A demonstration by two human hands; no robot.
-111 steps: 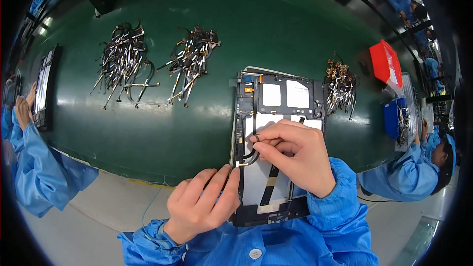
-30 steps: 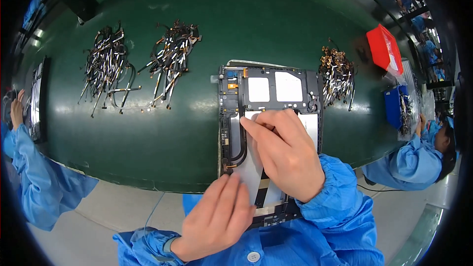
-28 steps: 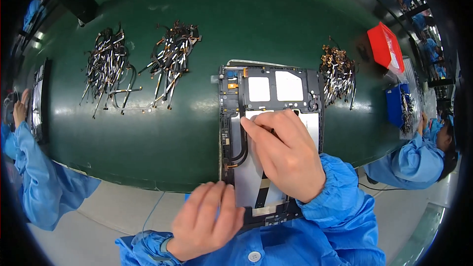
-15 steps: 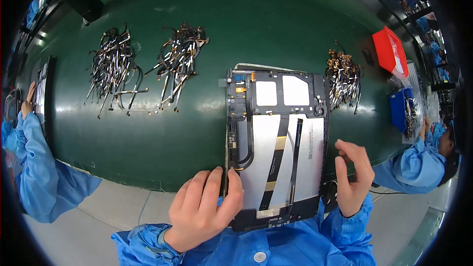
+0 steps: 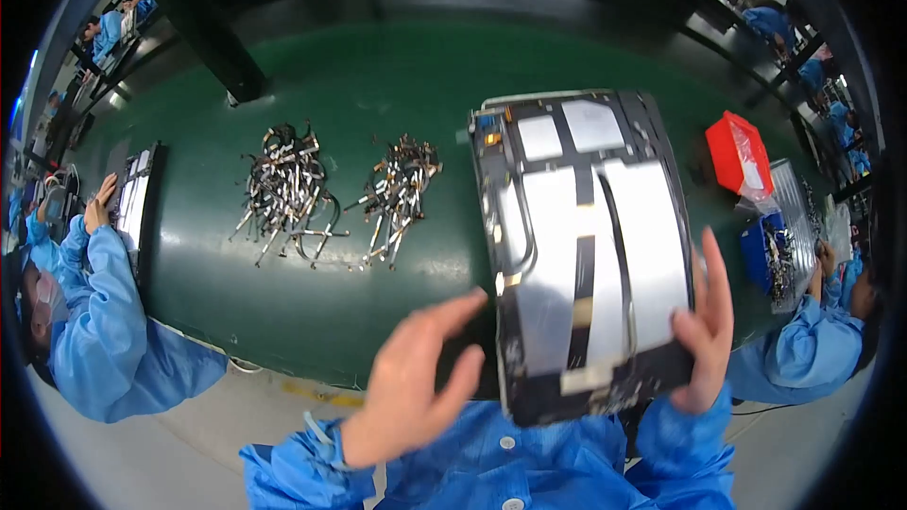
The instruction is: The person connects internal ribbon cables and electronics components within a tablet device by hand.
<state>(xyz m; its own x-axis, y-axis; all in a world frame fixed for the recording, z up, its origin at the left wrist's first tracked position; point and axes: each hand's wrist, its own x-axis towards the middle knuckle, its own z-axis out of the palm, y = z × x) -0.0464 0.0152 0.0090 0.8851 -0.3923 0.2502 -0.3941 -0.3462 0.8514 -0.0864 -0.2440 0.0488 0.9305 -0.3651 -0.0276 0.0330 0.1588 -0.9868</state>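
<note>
An opened tablet (image 5: 553, 321), with silver battery panels, a black frame and dark ribbon cables across it, lies before me at the table's near edge, slightly tilted. Another flat panel edge shows beneath its far end. My right hand (image 5: 707, 331) grips the tablet's right edge, thumb over the top face and fingers along the side. Off the tablet's left edge, my left hand (image 5: 411, 378) is open and blurred, index finger and thumb apart, with nothing in it.
Two piles of thin flex cables, a larger one (image 5: 283, 189) and a smaller one (image 5: 402, 194), lie left of the tablet. At right stand a red bin (image 5: 737, 156) and a blue bin (image 5: 756, 250) with small parts. Co-workers in blue sleeves (image 5: 104, 321) sit on both sides.
My right hand has closed on the tablet's right edge. My left hand has come off the left edge and opened. The view has shifted, and the right cable pile is now hidden.
</note>
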